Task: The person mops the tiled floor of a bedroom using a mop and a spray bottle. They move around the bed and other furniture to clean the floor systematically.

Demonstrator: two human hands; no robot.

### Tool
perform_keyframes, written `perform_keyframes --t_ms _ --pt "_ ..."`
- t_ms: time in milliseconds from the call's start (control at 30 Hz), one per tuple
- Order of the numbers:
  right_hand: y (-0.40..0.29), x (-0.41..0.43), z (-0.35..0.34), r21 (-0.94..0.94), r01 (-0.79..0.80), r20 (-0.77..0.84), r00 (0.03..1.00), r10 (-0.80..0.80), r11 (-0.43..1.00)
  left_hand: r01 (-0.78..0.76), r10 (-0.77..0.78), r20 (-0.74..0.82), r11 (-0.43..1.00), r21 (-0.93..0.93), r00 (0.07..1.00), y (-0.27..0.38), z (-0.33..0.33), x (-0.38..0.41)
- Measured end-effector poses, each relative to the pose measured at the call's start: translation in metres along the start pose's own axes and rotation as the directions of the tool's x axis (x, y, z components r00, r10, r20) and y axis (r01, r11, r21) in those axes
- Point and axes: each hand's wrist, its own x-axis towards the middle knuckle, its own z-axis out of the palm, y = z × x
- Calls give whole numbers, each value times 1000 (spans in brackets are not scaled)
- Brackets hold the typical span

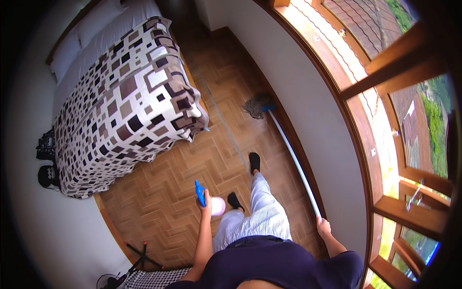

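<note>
My left hand [206, 203] grips a spray bottle by its neck, just under the blue trigger head [199, 193]. The bottle's pale pinkish body [218, 206] shows to the right of my fingers. In my right hand [323, 227] is the upper end of a long pale mop handle [296, 162]. That handle slants away along the wall to a blue mop clamp [268, 108]. Grey mop strands [255, 106] rest on the wood-look herringbone floor [173, 188], close to the dark baseboard [288, 133].
A bed with a checked blanket [133, 94] stands at the left. Wood-framed windows [393, 133] line the right wall [306, 90]. Black bags [47, 176] hang beside the bed. At lower left are a fan stand's crossed legs [142, 254] and a houndstooth-patterned cloth [155, 279].
</note>
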Motion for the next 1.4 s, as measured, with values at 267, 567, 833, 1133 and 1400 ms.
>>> perform_keyframes --t_ms 267,567,833,1133,1400 --pt "-181 198 -35 23 129 -5 992 -129 991 87 -73 -136 991 104 988 21 29 47" --pt "-524 428 -70 304 265 155 934 -322 915 152 -186 -199 973 -175 962 80 71 68" --pt "-691 350 -117 452 290 222 880 -421 844 185 -219 -228 969 -162 949 71 49 67" --pt "-368 190 49 212 283 121 942 -312 936 -65 59 41 983 172 997 72 -28 131" --pt "-118 -155 174 251 -98 235 971 38 963 -143 105 187 968 205 977 82 -68 154"
